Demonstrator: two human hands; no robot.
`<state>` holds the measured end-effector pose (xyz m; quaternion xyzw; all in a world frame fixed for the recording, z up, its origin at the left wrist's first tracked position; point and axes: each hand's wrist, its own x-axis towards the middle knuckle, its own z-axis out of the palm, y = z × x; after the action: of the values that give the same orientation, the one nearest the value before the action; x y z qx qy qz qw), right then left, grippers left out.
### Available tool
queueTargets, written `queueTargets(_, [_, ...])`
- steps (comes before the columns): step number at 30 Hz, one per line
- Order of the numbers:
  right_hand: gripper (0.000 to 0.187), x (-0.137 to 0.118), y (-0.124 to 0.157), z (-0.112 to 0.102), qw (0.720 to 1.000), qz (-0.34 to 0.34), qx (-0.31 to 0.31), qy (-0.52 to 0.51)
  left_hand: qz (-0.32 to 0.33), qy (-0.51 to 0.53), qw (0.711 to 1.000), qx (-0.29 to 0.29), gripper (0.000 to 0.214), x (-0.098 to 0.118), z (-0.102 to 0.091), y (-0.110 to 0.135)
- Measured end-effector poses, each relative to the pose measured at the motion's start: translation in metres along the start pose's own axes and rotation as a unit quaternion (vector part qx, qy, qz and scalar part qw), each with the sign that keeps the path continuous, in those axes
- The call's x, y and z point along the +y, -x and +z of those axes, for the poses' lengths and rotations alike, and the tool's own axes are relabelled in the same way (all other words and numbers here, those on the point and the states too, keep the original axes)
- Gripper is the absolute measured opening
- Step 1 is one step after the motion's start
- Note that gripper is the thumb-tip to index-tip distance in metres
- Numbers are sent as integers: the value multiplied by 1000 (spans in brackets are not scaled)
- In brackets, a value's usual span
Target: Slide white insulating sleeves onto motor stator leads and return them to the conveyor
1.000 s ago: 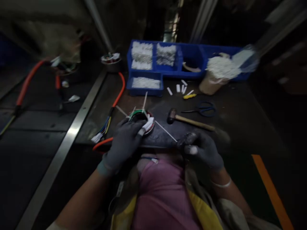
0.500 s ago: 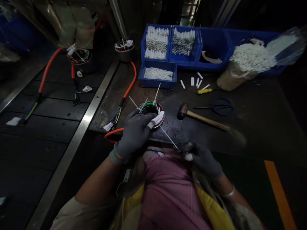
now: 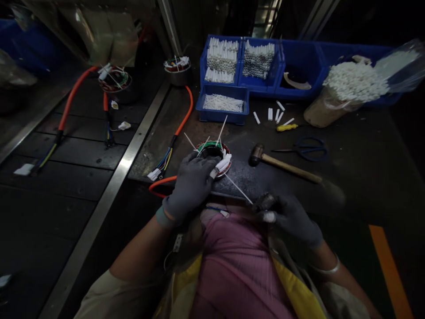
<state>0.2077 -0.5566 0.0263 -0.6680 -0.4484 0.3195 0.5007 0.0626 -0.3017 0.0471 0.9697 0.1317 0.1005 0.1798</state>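
1. Left hand point(image 3: 191, 186): gray-gloved, fingers half curled over the near side of the wire-wound ring point(image 3: 214, 153), in contact with it and holding it.
2. Right hand point(image 3: 292, 219): gray-gloved, fingers curled closed at the bench's front edge. One long cable tie point(image 3: 238, 188) runs from the ring to these fingers (the exact grip is hidden in shadow).
3. Ring: one, lying flat on the dark workbench point(image 3: 348, 177), near the front edge. It has green and red windings around a dark center hole. A bunch of white sleeves sits at its right rim. Four white cable ties stick out of it, counting the long one.
4. Orange cable point(image 3: 184, 113): one, leading from the ring area, with blue and yellow wires ending in a white connector point(image 3: 153, 174).
5. Blue bins point(image 3: 222, 104): five. Two hold white tubes; the front one holds white cable ties.
6. Loose white tubes point(image 3: 270, 114): six, on the bench.
7. Tools: one mallet point(image 3: 282, 163), one pair of scissors point(image 3: 308, 149), one yellow-handled tool point(image 3: 287, 127).
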Motion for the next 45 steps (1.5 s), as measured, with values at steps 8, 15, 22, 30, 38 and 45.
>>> queueTargets(8, [30, 19, -2, 8, 998, 48, 15, -28, 1, 0, 1000, -6, 40, 0, -1, 0])
queueTargets(15, [14, 11, -73, 39, 995, -33, 71, -54, -30, -4, 999, 18, 53, -2, 6, 2])
queueTargets(22, [14, 18, -82, 59, 983, -60, 173, -11, -35, 80, 992, 91, 41, -3, 14, 6])
queueTargets(30, [22, 22, -65, 64, 946, -146, 228, 176, 42, 40, 996, 70, 44, -5, 13, 8])
queueTargets(38, [26, 29, -71, 76, 903, -245, 276, 221, 51, 14, 995, 89, 45, -3, 20, 10])
queueTargets(45, [28, 20, -87, 75, 900, -237, 238, 280, 48, 47, 992, 108, 40, -3, 20, 10])
